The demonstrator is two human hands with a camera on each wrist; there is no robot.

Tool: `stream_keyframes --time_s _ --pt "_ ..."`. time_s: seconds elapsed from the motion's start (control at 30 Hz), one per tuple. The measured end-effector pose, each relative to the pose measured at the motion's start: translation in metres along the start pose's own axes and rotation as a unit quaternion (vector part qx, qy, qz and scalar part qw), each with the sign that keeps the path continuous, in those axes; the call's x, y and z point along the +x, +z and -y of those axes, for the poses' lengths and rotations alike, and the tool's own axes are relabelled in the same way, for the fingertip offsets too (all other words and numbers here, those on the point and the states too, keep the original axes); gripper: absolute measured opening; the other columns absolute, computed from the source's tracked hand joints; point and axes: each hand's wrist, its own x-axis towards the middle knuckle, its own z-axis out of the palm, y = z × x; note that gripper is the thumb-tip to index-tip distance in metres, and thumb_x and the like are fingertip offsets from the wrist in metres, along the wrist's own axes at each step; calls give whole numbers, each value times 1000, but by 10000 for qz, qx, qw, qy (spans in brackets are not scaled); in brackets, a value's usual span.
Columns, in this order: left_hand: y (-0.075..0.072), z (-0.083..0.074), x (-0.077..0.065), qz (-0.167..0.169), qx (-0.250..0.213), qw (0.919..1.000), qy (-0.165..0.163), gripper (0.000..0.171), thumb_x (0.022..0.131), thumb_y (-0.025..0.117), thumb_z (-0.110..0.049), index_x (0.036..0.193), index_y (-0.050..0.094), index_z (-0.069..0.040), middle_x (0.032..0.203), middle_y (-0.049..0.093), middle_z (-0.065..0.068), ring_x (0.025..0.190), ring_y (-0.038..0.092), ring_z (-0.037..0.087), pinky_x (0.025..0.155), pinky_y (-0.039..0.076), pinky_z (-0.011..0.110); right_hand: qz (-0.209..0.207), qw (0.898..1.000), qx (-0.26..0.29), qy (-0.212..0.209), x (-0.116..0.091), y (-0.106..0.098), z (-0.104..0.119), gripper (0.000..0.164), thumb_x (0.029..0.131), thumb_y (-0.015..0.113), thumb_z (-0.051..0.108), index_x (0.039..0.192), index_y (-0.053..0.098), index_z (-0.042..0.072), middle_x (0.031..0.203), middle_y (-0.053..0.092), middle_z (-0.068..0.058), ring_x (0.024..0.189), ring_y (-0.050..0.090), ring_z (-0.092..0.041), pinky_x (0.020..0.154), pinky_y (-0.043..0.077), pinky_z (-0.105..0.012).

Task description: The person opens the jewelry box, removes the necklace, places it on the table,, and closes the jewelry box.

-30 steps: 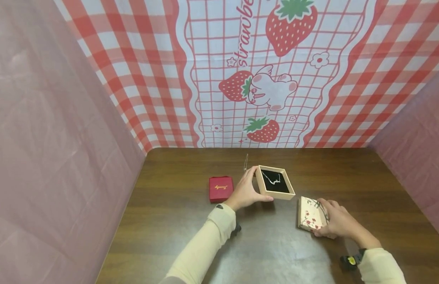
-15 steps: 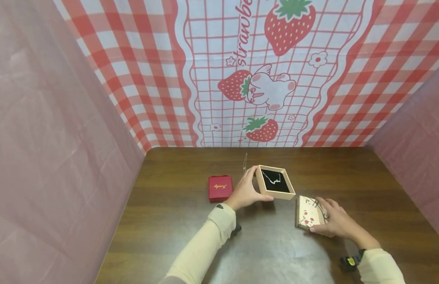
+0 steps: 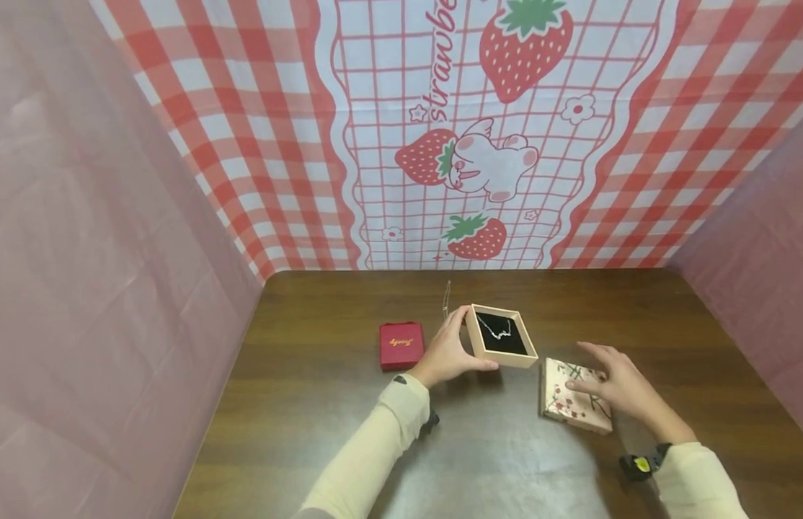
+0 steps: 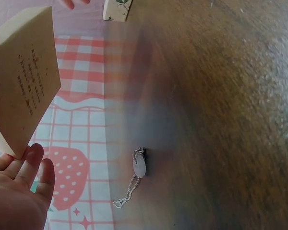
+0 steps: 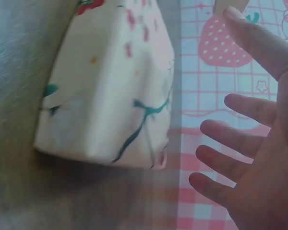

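the left hand [image 3: 450,353] grips a shallow cream box [image 3: 510,359] by its left side, tilted and raised off the desk [image 3: 492,454]; a silver necklace [image 3: 501,334] lies on the black pad [image 3: 518,342] inside. the right hand [image 3: 625,389], fingers spread and holding nothing, hovers near a flower-printed lid [image 3: 573,411] lying on the right. a red box [image 3: 401,347] sits left, a pendant on a chain [image 4: 139,166] at the far side.

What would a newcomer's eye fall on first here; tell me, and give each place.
Likely the red-and-white strawberry cloth rising behind the table, the boldest pattern in view. Next, perhaps the open box that the left hand holds tilted, a silver chain lying on its black insert. Then the small red box, on the table to the left of that hand.
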Motion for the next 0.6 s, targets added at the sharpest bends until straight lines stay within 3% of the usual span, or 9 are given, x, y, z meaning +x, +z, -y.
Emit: stream_keyframes --time_s 0.6 --pt "0 0 0 89 238 9997 61 107 60 92 -40 146 35 -16 149 43 3 135 43 16 112 39 38 31 9984 517 -230 24 -15 28 81 80 79 36 142 43 -2 138 47 -29 126 43 -51 96 36 -68"
